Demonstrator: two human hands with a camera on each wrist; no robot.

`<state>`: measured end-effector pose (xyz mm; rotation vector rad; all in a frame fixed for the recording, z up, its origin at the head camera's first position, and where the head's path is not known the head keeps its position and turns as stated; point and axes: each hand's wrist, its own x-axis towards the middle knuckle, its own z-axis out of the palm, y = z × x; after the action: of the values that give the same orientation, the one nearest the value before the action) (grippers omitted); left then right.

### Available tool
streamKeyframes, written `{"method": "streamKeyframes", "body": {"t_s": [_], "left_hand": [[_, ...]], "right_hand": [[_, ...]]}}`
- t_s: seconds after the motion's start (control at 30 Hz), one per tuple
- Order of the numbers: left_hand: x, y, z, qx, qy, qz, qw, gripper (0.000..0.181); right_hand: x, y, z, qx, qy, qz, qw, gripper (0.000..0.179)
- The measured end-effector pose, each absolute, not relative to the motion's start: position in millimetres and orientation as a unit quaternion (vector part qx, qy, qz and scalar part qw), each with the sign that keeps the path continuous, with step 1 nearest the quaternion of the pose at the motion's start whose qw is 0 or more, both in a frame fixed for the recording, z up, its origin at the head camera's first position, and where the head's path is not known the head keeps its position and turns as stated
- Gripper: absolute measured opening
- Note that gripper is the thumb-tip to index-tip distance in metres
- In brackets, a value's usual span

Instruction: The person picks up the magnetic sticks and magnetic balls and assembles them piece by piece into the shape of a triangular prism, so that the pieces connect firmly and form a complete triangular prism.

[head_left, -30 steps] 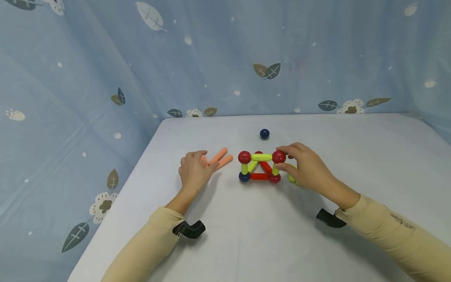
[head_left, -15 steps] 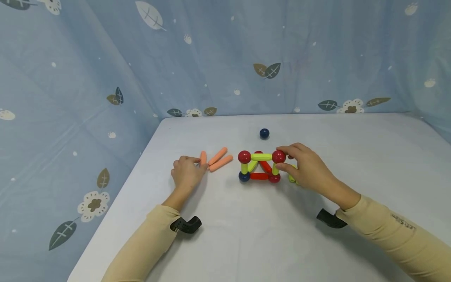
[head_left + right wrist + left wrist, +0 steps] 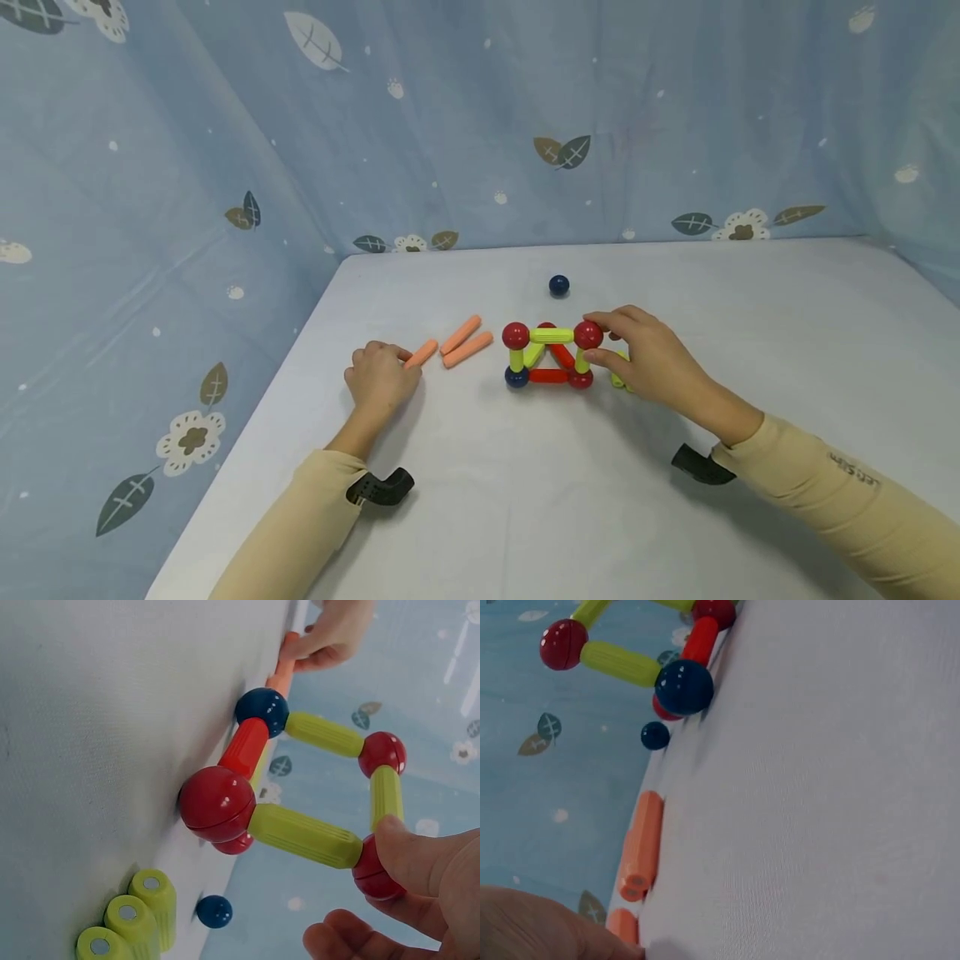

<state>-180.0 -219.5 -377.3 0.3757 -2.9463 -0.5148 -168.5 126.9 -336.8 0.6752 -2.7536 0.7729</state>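
Note:
My left hand (image 3: pixel 381 377) pinches the near end of an orange magnetic stick (image 3: pixel 422 352) low over the table, left of two other orange sticks (image 3: pixel 468 349). In the left wrist view only part of that hand (image 3: pixel 544 930) shows, at the bottom corner. My right hand (image 3: pixel 652 357) grips the upper right red ball (image 3: pixel 588 334) of a magnetic frame between thumb and fingers. The frame joins yellow-green sticks (image 3: pixel 304 835), red sticks (image 3: pixel 549 376), red balls and one dark blue ball (image 3: pixel 262 712) at a lower corner. It stands upright on the table.
A loose dark blue ball (image 3: pixel 558 286) lies behind the frame. Three yellow-green sticks (image 3: pixel 132 919) lie side by side right of it, partly hidden by my right hand in the head view. A patterned blue curtain (image 3: pixel 450 125) hangs behind the white table (image 3: pixel 540 500).
My left hand has moved left and nearer to me, taking hold of the leftmost orange stick and drawing it away from the other two. The right hand keeps its grip on the frame.

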Motion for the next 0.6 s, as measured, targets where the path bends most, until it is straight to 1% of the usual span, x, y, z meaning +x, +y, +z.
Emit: {"method": "streamKeyframes", "body": {"t_s": [0.3, 0.47, 0.6], "left_hand": [[-161.2, -212.3, -370.0, 0.099, -0.974, -0.188, 0.078, 0.029], [-147.1, -194.7, -356.6, 0.075, -0.968, -0.216, 0.106, 0.028], [-136.8, -177.1, -349.2, 0.037, -0.961, -0.247, 0.114, 0.029]], "right_hand": [[-167.0, 125.7, -334.6, 0.229, -0.931, 0.265, 0.099, 0.053], [-167.9, 126.0, -335.2, 0.232, -0.931, 0.262, 0.1, 0.053], [-168.4, 125.6, -336.2, 0.234, -0.93, 0.263, 0.102, 0.053]]}}
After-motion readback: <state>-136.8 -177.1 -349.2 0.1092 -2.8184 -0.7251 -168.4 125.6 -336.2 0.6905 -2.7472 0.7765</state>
